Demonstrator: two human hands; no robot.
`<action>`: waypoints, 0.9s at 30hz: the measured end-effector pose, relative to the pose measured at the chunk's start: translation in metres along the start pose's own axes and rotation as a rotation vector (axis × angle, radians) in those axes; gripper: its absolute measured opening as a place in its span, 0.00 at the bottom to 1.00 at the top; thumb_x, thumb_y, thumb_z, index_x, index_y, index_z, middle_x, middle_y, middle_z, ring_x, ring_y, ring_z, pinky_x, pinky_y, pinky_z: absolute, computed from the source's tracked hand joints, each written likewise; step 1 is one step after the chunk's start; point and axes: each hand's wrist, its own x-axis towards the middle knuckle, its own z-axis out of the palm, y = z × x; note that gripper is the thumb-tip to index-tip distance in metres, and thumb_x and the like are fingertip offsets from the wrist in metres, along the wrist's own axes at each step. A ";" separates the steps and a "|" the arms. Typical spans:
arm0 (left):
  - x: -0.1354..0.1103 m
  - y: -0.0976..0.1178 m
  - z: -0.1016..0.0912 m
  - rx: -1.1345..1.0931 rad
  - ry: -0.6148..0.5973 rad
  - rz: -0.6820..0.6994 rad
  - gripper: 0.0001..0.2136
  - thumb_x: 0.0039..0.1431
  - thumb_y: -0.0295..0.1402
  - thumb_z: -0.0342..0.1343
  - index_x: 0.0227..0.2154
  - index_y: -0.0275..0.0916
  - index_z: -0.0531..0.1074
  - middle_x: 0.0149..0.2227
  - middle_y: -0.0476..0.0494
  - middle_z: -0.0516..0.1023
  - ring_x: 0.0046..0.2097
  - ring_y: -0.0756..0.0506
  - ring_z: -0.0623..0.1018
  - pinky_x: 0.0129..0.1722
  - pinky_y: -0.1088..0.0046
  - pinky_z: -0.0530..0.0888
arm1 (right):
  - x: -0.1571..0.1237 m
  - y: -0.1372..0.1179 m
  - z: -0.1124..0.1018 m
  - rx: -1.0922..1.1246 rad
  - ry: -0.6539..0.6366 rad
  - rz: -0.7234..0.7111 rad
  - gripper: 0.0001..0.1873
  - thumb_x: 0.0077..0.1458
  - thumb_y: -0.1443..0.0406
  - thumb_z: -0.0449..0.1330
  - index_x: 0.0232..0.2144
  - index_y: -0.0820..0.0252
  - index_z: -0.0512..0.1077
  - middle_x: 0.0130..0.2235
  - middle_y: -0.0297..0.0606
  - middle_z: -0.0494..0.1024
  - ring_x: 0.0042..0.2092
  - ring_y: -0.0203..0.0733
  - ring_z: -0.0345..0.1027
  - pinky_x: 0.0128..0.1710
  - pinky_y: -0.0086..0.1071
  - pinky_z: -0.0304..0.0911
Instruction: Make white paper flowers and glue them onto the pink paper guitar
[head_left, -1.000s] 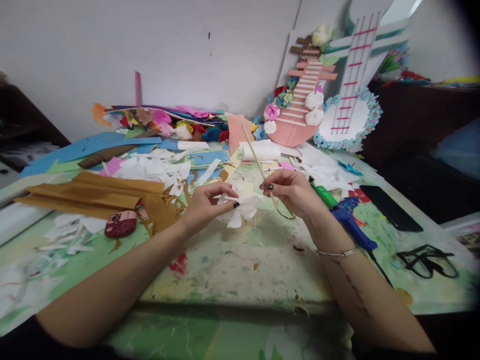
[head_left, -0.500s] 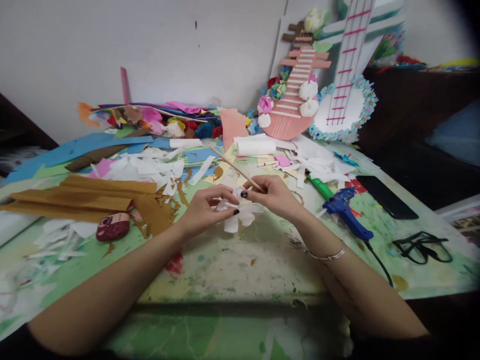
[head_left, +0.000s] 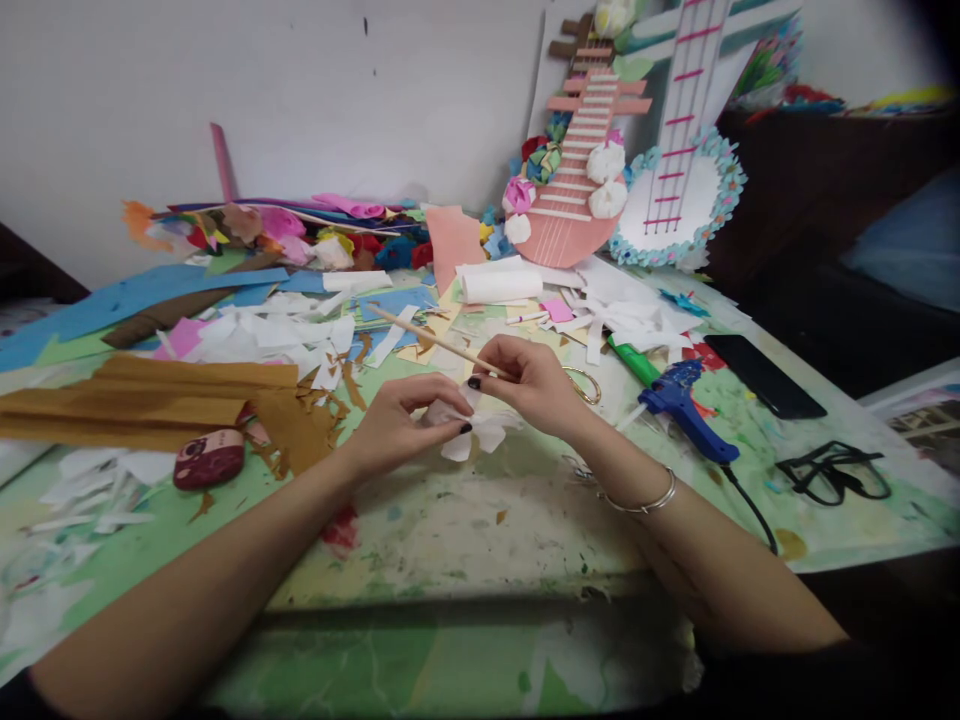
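Observation:
A white paper flower (head_left: 491, 437) with loose petals is between my hands, just above the table's front part. My left hand (head_left: 397, 420) pinches it from the left, thumb and fingers closed on the paper. My right hand (head_left: 536, 385) has its fingers curled around a thin wooden stick (head_left: 424, 335), which points out to the far left. The right thumb rests close to the flower's upper edge; whether it also grips the paper I cannot tell. The flower's middle is partly hidden by my fingers.
Right of my hands lie gold-handled scissors (head_left: 585, 385), a blue glue gun (head_left: 691, 410), a black phone (head_left: 765, 375) and glasses (head_left: 836, 472). Brown crepe paper (head_left: 150, 400) and a dark red case (head_left: 208, 458) lie left. Paper instruments (head_left: 574, 215) stand behind white scraps (head_left: 630, 310).
The stick has swung flatter, its far end now further left. My fingers have shifted slightly on the flower. The whole view has turned a little, so the table's things appear further left.

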 end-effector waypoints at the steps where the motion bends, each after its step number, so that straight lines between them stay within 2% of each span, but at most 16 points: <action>1: 0.000 -0.001 0.000 -0.022 0.009 -0.028 0.02 0.51 0.30 0.63 0.29 0.40 0.78 0.32 0.45 0.79 0.37 0.47 0.77 0.40 0.72 0.72 | -0.001 -0.001 0.000 -0.060 0.023 -0.035 0.04 0.50 0.66 0.60 0.26 0.59 0.67 0.24 0.28 0.65 0.26 0.30 0.52 0.27 0.28 0.50; 4: -0.001 -0.004 0.000 -0.104 0.032 -0.125 0.04 0.50 0.32 0.65 0.30 0.40 0.78 0.33 0.45 0.79 0.37 0.47 0.77 0.38 0.74 0.73 | -0.003 -0.004 0.000 -0.183 0.064 -0.092 0.05 0.50 0.67 0.61 0.26 0.59 0.67 0.24 0.27 0.67 0.25 0.29 0.52 0.27 0.28 0.49; 8: -0.001 -0.007 0.001 -0.163 0.068 -0.182 0.05 0.48 0.33 0.66 0.28 0.39 0.78 0.33 0.44 0.78 0.38 0.46 0.76 0.36 0.74 0.72 | -0.001 -0.003 -0.005 -0.188 0.061 -0.014 0.07 0.51 0.61 0.62 0.29 0.60 0.72 0.26 0.30 0.71 0.24 0.30 0.54 0.27 0.28 0.50; 12: 0.000 -0.009 0.002 -0.202 0.158 -0.179 0.05 0.46 0.32 0.67 0.28 0.39 0.79 0.34 0.45 0.77 0.39 0.47 0.76 0.36 0.75 0.71 | 0.002 0.000 -0.013 -0.150 0.030 0.015 0.20 0.60 0.54 0.52 0.32 0.61 0.76 0.26 0.33 0.73 0.26 0.32 0.59 0.28 0.29 0.52; 14: 0.000 -0.011 0.001 -0.200 0.202 -0.173 0.05 0.45 0.31 0.68 0.28 0.40 0.79 0.34 0.45 0.77 0.40 0.47 0.75 0.38 0.75 0.71 | 0.002 0.000 -0.016 -0.163 0.013 0.012 0.20 0.61 0.56 0.51 0.33 0.62 0.78 0.23 0.33 0.72 0.25 0.32 0.60 0.29 0.28 0.53; 17: 0.000 -0.012 0.001 -0.185 0.235 -0.159 0.05 0.45 0.31 0.68 0.27 0.40 0.80 0.35 0.45 0.77 0.42 0.47 0.75 0.40 0.74 0.71 | 0.001 -0.002 -0.017 -0.188 -0.024 0.039 0.16 0.58 0.63 0.53 0.42 0.63 0.78 0.22 0.32 0.72 0.24 0.32 0.60 0.28 0.27 0.53; 23: -0.001 -0.012 0.001 -0.216 0.162 -0.099 0.05 0.47 0.29 0.67 0.29 0.41 0.80 0.40 0.43 0.76 0.46 0.45 0.75 0.42 0.72 0.73 | 0.002 0.002 -0.011 -0.120 -0.106 -0.005 0.17 0.56 0.67 0.54 0.44 0.59 0.79 0.37 0.38 0.82 0.34 0.35 0.68 0.33 0.29 0.59; 27: -0.002 -0.011 0.000 -0.216 0.162 -0.084 0.05 0.48 0.29 0.66 0.30 0.41 0.79 0.39 0.44 0.76 0.46 0.46 0.75 0.43 0.73 0.72 | 0.002 0.005 -0.009 -0.039 -0.105 -0.025 0.18 0.54 0.68 0.55 0.45 0.58 0.78 0.39 0.38 0.82 0.34 0.36 0.70 0.34 0.29 0.62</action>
